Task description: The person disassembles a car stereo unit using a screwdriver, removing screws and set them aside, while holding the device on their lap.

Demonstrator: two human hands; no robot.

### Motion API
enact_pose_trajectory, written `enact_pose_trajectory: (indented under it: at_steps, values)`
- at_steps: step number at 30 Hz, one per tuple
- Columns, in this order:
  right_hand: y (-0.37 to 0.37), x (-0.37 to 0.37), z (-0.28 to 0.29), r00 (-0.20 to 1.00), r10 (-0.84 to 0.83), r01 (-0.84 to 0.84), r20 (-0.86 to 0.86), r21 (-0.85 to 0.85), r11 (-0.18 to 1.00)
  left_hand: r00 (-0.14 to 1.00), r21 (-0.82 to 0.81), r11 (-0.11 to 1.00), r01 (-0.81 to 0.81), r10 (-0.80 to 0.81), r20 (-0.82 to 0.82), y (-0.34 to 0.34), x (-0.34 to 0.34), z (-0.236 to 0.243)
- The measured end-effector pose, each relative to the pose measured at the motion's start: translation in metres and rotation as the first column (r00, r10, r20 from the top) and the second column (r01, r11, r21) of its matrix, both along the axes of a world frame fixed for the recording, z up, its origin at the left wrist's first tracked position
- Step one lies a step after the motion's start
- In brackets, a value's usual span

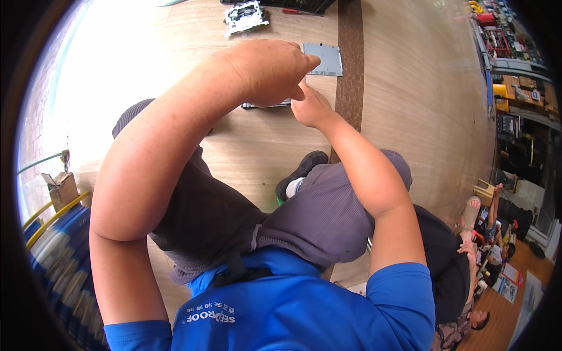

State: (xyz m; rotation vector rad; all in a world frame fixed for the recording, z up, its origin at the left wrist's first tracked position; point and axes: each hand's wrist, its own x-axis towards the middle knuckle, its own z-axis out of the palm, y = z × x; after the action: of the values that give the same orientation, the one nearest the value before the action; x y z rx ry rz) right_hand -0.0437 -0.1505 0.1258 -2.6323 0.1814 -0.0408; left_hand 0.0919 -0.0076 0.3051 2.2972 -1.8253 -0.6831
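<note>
My left hand (266, 71) reaches across from the left, its back toward me. Its fingers are bent, with one finger's tip pointing right, and whatever they hold is hidden underneath. Just right of it and lower, my right hand (312, 110) has curled fingers that meet the left hand's fingertips; what is in them cannot be made out. Below my left hand, the dark and silver edge of a flat device (266, 106) shows, its larger part covered. Beyond the hands, a flat grey metal plate (325, 59) lies on the floor.
A white and black mechanism (244, 17) lies at the far side, near a red-handled tool (293, 11) and a black crate (313, 4). A brown strip (350, 88) crosses the tan floor. Blue-and-white packages (64, 257) stand at left; other people (468, 269) sit at right.
</note>
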Motion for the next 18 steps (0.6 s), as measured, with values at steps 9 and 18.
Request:
enact_pose_trajectory:
  at_steps: [9,18]
  values:
    - [-0.002,0.003,0.005,0.989,-0.050,0.055,-0.141,0.035,0.998,1.000,0.021,1.000,0.002,-0.002,0.000,0.000,0.000,-0.002]
    - [-0.005,0.008,0.001,0.970,-0.060,0.063,-0.236,0.002,0.998,1.000,0.045,0.999,-0.014,0.015,-0.007,0.002,-0.001,0.002]
